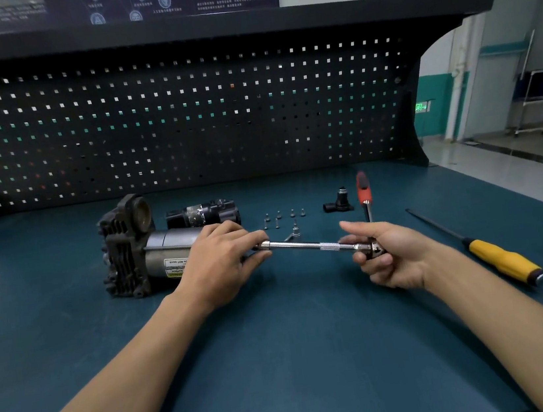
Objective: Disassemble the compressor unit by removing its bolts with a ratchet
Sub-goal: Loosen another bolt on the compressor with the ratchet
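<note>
Your left hand (217, 266) is palm down, over the right end of the compressor unit (138, 254). Its thumb and fingertips pinch one end of the ratchet (306, 245). Your right hand (387, 256), well right of the compressor, is turned palm up. Its lower fingers curl round the ratchet's other end. The ratchet hangs level between both hands. Loose bolts (278, 218) lie on the table right of the compressor.

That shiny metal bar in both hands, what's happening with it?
A person holds a slim chrome ratchet over the blue bench, the left hand pinching one end and the right hand gripping the head end. It is not on the grey-and-black compressor unit at the left. Several small loose bolts sit behind it.
</note>
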